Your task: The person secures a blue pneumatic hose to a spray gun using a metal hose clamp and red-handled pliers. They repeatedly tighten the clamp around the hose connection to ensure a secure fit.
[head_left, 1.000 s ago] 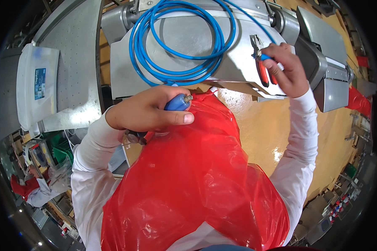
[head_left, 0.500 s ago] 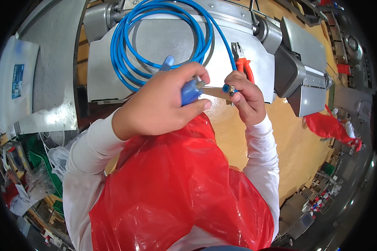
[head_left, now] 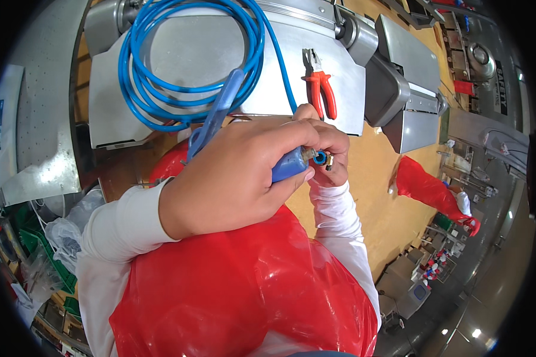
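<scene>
My left hand [head_left: 223,178] is closed round a blue air blow gun [head_left: 288,166], its long blue nozzle sticking out past the far side of the hand. A short metal threaded end of the gun points right. Directly in front of that end, my right hand [head_left: 335,147] pinches a small push-in fitting [head_left: 321,158] with a blue ring and brass-coloured metal. Whether the two touch I cannot tell. From behind my right hand, a blue hose [head_left: 283,65] runs up to a large coil on a metal plate. Fingers hide part of the gun and the hose's end.
Pliers [head_left: 319,89] with red-orange handles lie on the metal plate [head_left: 345,89] beyond my right hand. Steel machine parts [head_left: 393,86] stand at the right. A perforated metal surface [head_left: 47,119] is at the left, with clear plastic bags [head_left: 65,238] and green crates below it.
My left hand has moved right, bringing the blow gun's threaded end up to the fitting in my right hand. The view has shifted, so the coil and pliers sit farther left.
</scene>
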